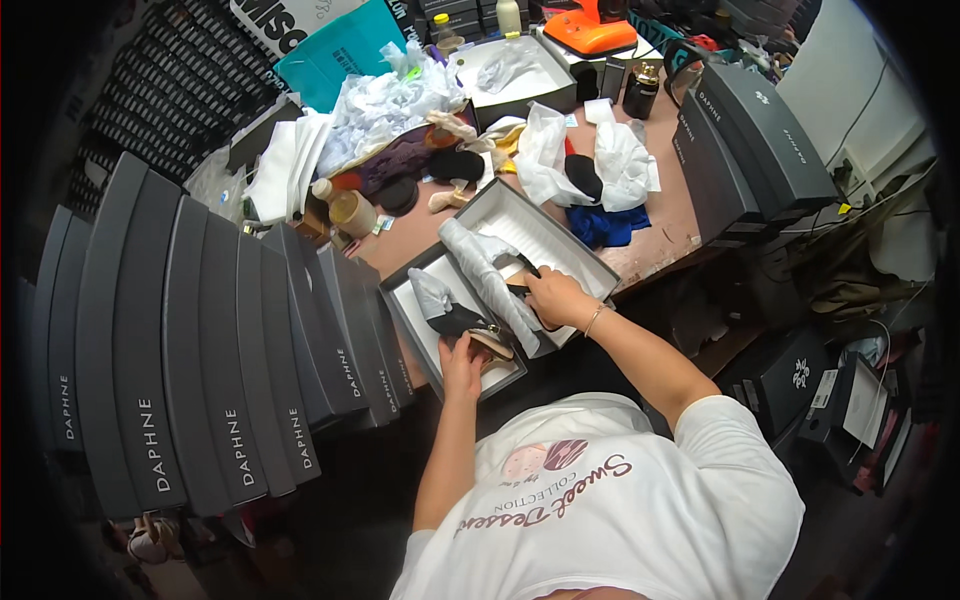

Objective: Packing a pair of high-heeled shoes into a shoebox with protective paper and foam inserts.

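On the front edge of the table lies an open grey shoebox (562,226) with a white inside, and its other half (403,300) lies beside it on the left. My left hand (461,369) grips a black shoe (452,319) with a light insole over the left half, and white paper is stuffed into one end of the shoe. My right hand (558,298) is closed around a second dark shoe (517,286), partly hidden by my fingers. White wrapping paper (480,262) runs along the box beside this shoe.
Grey shoeboxes (130,330) stand in a row at the left, with more boxes (750,150) stacked at the right. Crumpled tissue (390,100), a plastic bottle (345,208), a blue cloth (606,226), a dark jar (641,92) and an orange tool (588,32) crowd the table.
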